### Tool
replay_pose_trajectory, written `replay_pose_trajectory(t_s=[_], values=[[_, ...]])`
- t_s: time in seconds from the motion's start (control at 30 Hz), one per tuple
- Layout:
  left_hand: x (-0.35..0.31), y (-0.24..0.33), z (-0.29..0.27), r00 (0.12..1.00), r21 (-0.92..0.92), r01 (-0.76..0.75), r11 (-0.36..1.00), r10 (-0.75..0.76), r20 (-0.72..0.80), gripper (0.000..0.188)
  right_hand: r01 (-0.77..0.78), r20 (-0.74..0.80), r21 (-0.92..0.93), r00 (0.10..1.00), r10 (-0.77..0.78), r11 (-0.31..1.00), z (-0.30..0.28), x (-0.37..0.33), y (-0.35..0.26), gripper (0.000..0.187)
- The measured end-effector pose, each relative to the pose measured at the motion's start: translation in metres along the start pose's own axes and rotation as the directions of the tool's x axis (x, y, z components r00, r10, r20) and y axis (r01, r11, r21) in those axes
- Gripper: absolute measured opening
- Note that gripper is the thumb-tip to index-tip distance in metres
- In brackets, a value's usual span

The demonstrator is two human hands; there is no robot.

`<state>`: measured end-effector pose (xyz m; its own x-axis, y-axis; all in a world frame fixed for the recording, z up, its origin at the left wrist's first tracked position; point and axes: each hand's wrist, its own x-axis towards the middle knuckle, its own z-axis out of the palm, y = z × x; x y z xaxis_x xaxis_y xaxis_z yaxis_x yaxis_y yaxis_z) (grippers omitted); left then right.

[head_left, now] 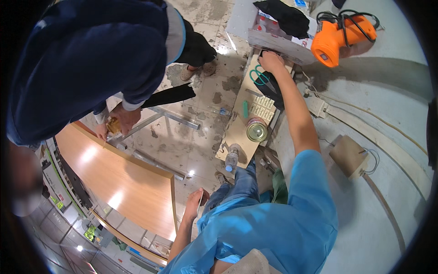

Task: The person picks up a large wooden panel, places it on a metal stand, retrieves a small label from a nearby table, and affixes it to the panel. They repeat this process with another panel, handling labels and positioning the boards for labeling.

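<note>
My right hand [272,62] reaches to the far end of a narrow wooden bench [235,130], beside a cardboard box [278,44]. Its fingers touch something dark there and are partly hidden. Just nearer lie green-handled scissors [259,76] and a black cloth [272,92]. Rows of small cream pieces [262,107], a green strip [245,109], a round tin [257,131] and a clear plastic bottle [232,156] follow along the bench. Low by my lap, my left hand [196,202] is closed around a thin, pale, flat object [200,198] whose kind I cannot make out.
An orange heat gun [335,42] with a black cord rests at the upper right. Across from me a co-worker [91,64] in navy holds an amber roll [114,125] above a wooden panel [118,178]. Metal tubes [175,118] lie near the tiled floor; a wall box [349,156] is at right.
</note>
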<state>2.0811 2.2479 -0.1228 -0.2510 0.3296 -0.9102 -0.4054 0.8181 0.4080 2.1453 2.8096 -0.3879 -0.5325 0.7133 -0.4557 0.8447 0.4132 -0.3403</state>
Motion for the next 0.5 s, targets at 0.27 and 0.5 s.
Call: replay_pose_trajectory(t_s=[0.27,0.5], values=[[-0.005,-0.011,0.000,0.999,-0.037,0.035,0.999,-0.035,-0.007,0.052,0.074,0.158,-0.247,0.987,-0.035,0.966,-0.011,0.022,-0.002,0.029],[-0.004,-0.023,-0.003,0.999,-0.115,0.026,0.993,-0.028,-0.018,0.049,0.046,0.073,-0.211,0.997,-0.031,0.976,-0.003,0.021,-0.002,0.029]])
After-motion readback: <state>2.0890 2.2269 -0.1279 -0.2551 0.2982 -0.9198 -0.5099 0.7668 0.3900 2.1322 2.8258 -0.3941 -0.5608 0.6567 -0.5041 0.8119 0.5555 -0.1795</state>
